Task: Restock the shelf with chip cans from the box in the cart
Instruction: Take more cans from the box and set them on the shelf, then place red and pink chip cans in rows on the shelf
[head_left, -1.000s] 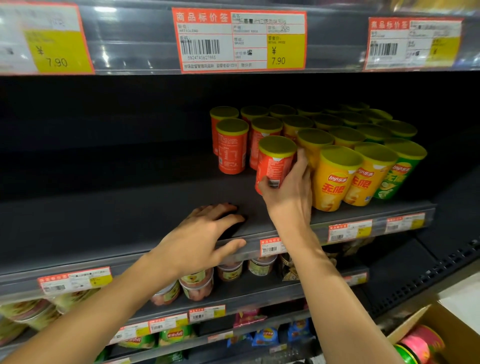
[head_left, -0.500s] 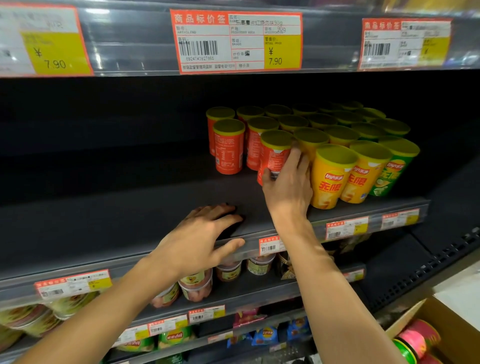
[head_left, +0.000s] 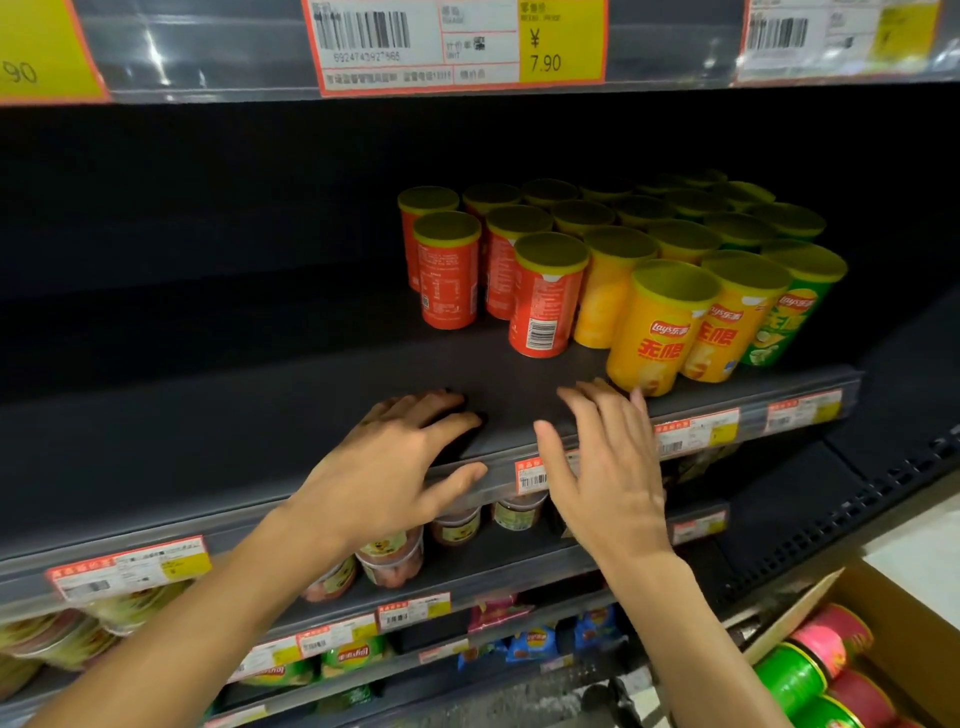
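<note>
On the dark shelf (head_left: 260, 415), toward its right end, stand the chip cans (head_left: 623, 249), upright and packed in rows that run back into the shadow. Red cans sit at the left of the group, yellow ones in the middle and green ones at the right. Nearest the front among the red ones is a red can (head_left: 543, 306) with its barcode facing out; it touches the yellow can beside it and no hand is on it. Two yellow cans (head_left: 662, 332) stand close to the shelf's front edge, with a green can (head_left: 784, 322) just right of them.

Below the red can, the right hand (head_left: 605, 467) hovers at the front edge of the shelf with its fingers (head_left: 582, 400) spread and straight, holding nothing; the fingertips are near the foot of the front yellow can. Whether they touch it cannot be told. The left hand (head_left: 389, 467) rests on the same front edge, fingers spread flat on the shelf top and the thumb lying along the price rail.

At the lower right corner a cardboard box (head_left: 904, 613) lies open, with more cans (head_left: 810, 670) on their sides in it, green and pink-red. Price tags (head_left: 457, 47) hang on the rail above, others on the rails below. Lower shelves carry small tubs (head_left: 389, 561) and snack bags (head_left: 530, 642).
</note>
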